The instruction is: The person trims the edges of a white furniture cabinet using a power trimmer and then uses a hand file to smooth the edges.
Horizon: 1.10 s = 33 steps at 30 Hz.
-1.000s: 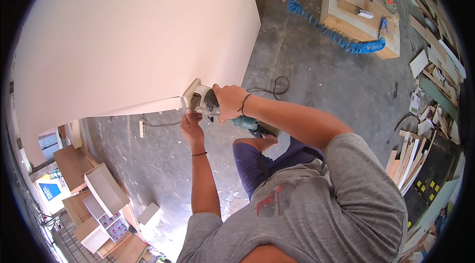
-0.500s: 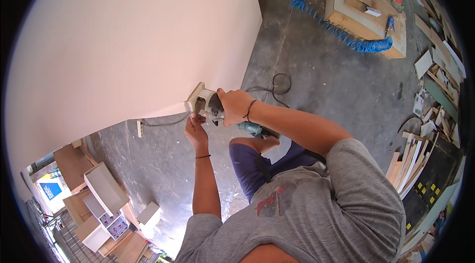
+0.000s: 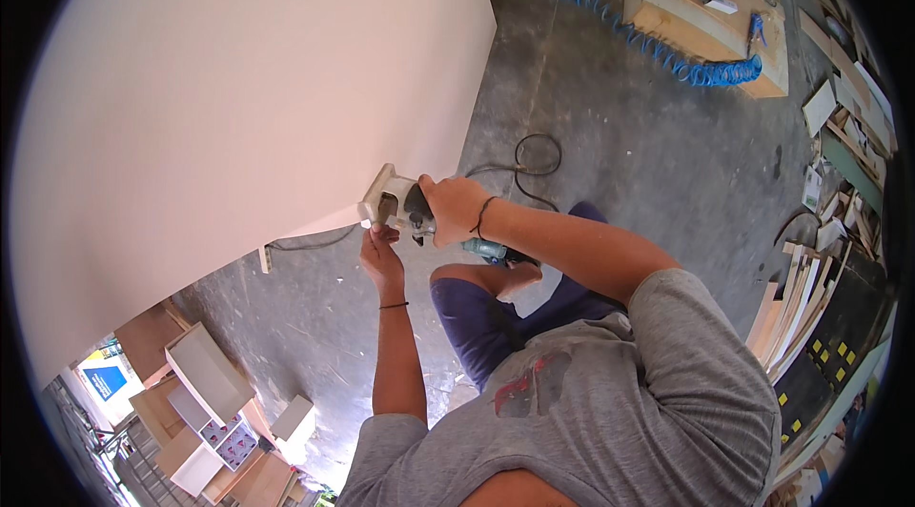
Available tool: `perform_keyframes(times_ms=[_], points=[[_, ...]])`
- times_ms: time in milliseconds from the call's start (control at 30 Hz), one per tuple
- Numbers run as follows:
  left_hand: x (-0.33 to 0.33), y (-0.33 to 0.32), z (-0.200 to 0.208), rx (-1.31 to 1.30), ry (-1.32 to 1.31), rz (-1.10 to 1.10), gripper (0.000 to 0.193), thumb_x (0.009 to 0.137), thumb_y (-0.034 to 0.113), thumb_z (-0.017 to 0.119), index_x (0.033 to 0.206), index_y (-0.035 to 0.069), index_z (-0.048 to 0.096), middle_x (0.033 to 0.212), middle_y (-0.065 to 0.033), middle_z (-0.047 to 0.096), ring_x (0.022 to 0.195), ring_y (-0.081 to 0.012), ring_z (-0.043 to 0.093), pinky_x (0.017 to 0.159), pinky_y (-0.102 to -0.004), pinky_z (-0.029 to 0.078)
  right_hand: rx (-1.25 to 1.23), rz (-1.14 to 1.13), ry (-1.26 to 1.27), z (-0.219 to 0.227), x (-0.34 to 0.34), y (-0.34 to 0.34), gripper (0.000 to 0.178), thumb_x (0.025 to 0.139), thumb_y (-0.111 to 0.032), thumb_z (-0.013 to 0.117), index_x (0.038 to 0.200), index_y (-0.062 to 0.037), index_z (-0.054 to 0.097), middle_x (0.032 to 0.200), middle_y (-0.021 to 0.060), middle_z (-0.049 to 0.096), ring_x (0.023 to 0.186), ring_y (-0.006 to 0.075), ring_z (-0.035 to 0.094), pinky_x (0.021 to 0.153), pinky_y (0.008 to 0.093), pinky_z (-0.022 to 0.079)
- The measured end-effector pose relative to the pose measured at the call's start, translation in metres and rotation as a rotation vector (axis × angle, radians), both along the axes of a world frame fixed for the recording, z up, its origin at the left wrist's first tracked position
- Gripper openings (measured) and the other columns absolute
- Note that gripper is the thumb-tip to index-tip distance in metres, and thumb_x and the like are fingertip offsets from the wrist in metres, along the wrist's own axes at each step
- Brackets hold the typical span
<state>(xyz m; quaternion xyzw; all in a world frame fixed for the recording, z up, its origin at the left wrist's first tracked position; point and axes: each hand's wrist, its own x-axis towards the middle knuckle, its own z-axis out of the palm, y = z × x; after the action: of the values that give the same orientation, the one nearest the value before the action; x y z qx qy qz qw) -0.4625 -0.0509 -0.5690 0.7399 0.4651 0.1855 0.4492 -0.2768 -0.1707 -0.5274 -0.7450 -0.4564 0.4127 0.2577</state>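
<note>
A trim router with a pale base and dark grip is tipped sideways at the near edge of a large pale panel. My right hand wraps around its middle. Beyond the wrist, a teal body, seemingly the router's own motor end, shows beside a bare foot. My left hand comes up from below, fingers pinched together against the lower corner of the router base. Whatever lies between those fingertips is hidden. Whether the base touches the panel I cannot tell.
A black cord loops on the concrete floor right of the panel. Blue coiled hose runs to a low wooden platform. Wood offcuts line the right side; drawer-like boxes are stacked at lower left.
The view has shifted slightly, and the panel's near edge now looks straighter. Both hands keep their hold at the router. My knees have spread a little.
</note>
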Motion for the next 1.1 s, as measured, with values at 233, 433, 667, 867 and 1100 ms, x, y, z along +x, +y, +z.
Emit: perform_keyframes(times_ms=[233, 433, 667, 867, 1100], points=[[-0.005, 0.007, -0.023, 0.020, -0.002, -0.032, 0.046, 0.102, 0.036, 0.042, 0.085, -0.003, 0.060, 0.070, -0.0095, 0.064, 0.065, -0.0151, 0.061, 0.064, -0.0303, 0.050, -0.010, 0.015, 0.006, -0.022, -0.003, 0.004, 0.080, 0.055, -0.024, 0.080, 0.116, 0.0081, 0.041, 0.084, 0.0246, 0.066, 0.080, 0.0400, 0.067, 0.070, 0.0437, 0.055], [-0.003, 0.003, -0.031, 0.126, 0.050, -0.022, 0.047, 0.102, 0.035, 0.044, 0.081, -0.003, 0.060, 0.065, -0.0086, 0.062, 0.062, -0.0152, 0.059, 0.060, -0.0305, 0.047, 0.012, 0.025, 0.020, -0.038, -0.004, 0.004, 0.080, 0.055, -0.026, 0.079, 0.116, 0.0097, 0.041, 0.084, 0.0258, 0.065, 0.082, 0.0413, 0.066, 0.072, 0.0430, 0.054], [0.001, 0.001, -0.034, 0.240, 0.064, 0.011, 0.048, 0.100, 0.035, 0.047, 0.074, -0.004, 0.059, 0.059, -0.0087, 0.058, 0.057, -0.0145, 0.055, 0.054, -0.0315, 0.043, -0.022, 0.052, 0.006, -0.042, 0.002, 0.007, 0.079, 0.053, -0.030, 0.080, 0.111, 0.0103, 0.045, 0.090, 0.0294, 0.064, 0.087, 0.0426, 0.065, 0.077, 0.0430, 0.053], [0.012, 0.009, -0.051, 0.258, -0.008, 0.050, 0.048, 0.098, 0.036, 0.052, 0.075, -0.004, 0.062, 0.057, -0.0075, 0.058, 0.054, -0.0131, 0.055, 0.052, -0.0304, 0.043, -0.017, 0.099, -0.021, -0.048, 0.014, 0.011, 0.087, 0.053, -0.035, 0.081, 0.115, 0.0136, 0.046, 0.094, 0.0278, 0.065, 0.089, 0.0390, 0.066, 0.078, 0.0391, 0.053], [0.018, 0.011, -0.062, 0.243, -0.033, 0.087, 0.050, 0.097, 0.041, 0.054, 0.074, -0.003, 0.064, 0.057, -0.0079, 0.059, 0.054, -0.0139, 0.057, 0.053, -0.0309, 0.044, -0.058, 0.116, -0.026, -0.055, 0.017, 0.015, 0.090, 0.055, -0.035, 0.081, 0.121, 0.0144, 0.045, 0.103, 0.0283, 0.063, 0.094, 0.0351, 0.065, 0.081, 0.0361, 0.052]])
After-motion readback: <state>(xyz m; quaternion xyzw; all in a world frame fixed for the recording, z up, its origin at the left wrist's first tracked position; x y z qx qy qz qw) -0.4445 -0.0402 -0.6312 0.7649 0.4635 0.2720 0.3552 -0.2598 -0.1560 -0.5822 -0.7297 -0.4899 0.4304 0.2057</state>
